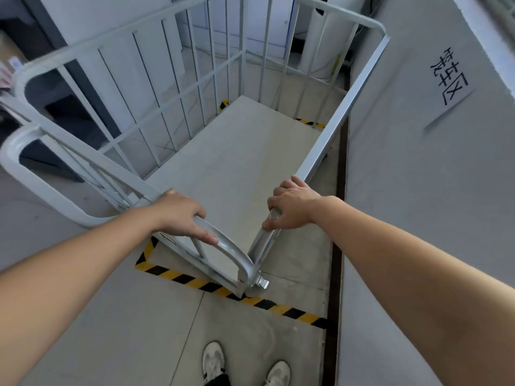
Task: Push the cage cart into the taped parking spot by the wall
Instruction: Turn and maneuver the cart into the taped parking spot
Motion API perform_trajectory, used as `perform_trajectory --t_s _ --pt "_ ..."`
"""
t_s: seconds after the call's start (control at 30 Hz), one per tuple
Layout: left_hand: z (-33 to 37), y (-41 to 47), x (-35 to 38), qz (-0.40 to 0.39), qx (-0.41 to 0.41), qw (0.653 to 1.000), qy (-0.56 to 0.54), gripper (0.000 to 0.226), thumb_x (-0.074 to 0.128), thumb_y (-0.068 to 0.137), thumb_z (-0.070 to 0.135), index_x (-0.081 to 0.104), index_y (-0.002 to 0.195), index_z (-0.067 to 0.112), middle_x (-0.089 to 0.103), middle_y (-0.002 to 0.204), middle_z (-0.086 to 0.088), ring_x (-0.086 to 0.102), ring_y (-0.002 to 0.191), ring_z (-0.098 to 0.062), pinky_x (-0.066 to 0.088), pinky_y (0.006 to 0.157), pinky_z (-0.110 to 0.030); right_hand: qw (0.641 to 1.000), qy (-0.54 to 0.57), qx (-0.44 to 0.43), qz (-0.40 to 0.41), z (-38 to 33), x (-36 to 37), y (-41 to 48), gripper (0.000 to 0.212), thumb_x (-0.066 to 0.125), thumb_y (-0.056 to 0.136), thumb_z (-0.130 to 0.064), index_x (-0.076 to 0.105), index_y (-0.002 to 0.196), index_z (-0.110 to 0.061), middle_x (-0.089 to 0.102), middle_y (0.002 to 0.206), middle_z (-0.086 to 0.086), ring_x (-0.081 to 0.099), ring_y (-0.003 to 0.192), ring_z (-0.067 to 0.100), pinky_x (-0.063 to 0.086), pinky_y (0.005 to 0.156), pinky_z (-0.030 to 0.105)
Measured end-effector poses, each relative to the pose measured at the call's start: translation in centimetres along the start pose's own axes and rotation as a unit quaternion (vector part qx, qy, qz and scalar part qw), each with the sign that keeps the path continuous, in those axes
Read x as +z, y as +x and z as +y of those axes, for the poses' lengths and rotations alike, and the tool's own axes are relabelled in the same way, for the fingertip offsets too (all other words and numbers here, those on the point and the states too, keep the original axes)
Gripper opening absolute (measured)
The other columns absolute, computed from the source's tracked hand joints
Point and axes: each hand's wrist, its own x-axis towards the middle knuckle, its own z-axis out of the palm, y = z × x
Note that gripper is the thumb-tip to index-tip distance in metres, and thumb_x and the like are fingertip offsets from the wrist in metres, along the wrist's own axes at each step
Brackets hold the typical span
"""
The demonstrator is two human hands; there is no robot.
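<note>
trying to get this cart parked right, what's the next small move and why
Probably a short push forward while easing the near end square to the wall. Both hands, left hand and right hand, grip the cart at its near corner, which sits right over the striped tape line, and the cart looks slightly angled inside the marked spot.

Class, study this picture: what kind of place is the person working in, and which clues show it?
Probably a warehouse or storeroom. A metal cage cart stands on a bare concrete floor inside black-and-yellow hazard tape, and a handwritten paper sign labels the wall.
</note>
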Motion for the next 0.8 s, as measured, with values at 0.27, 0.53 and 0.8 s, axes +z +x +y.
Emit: perform_trajectory --t_s 0.27,0.53,0.8 --pt "1.1 0.8 0.5 0.002 0.031 0.999 0.005 0.083 0.024 0.051 0.097 0.059 0.087 0.031 0.062 0.089 0.012 0.051 0.085 -0.012 0.032 0.086 -0.034 1.000 0.007 0.003 -0.005 1.1 0.3 -0.8 0.062 0.037 0.080 -0.073 0.057 0.118 -0.029 0.053 0.122 0.002 0.030 0.127 0.023 0.006 0.114 0.044" --pt "1.4 0.7 0.2 -0.005 0.047 0.999 0.001 0.066 0.031 0.059 0.092 0.045 0.063 0.027 0.050 0.064 0.011 0.049 0.067 -0.008 0.029 0.076 -0.034 1.000 0.022 0.009 0.001 0.9 0.5 -1.0 0.061 0.040 0.081 -0.071 0.058 0.118 -0.027 0.053 0.123 0.002 0.028 0.129 0.023 0.003 0.115 0.044" --pt "1.2 0.9 0.5 0.007 0.049 0.999 0.013 0.083 0.024 0.054 0.096 0.057 0.075 0.022 0.060 0.073 0.008 0.054 0.073 -0.010 0.029 0.076 -0.034 1.000 0.020 0.005 -0.005 0.9 0.4 -1.1 0.061 0.040 0.081 -0.071 0.057 0.119 -0.026 0.053 0.124 0.002 0.028 0.129 0.023 0.002 0.115 0.045"
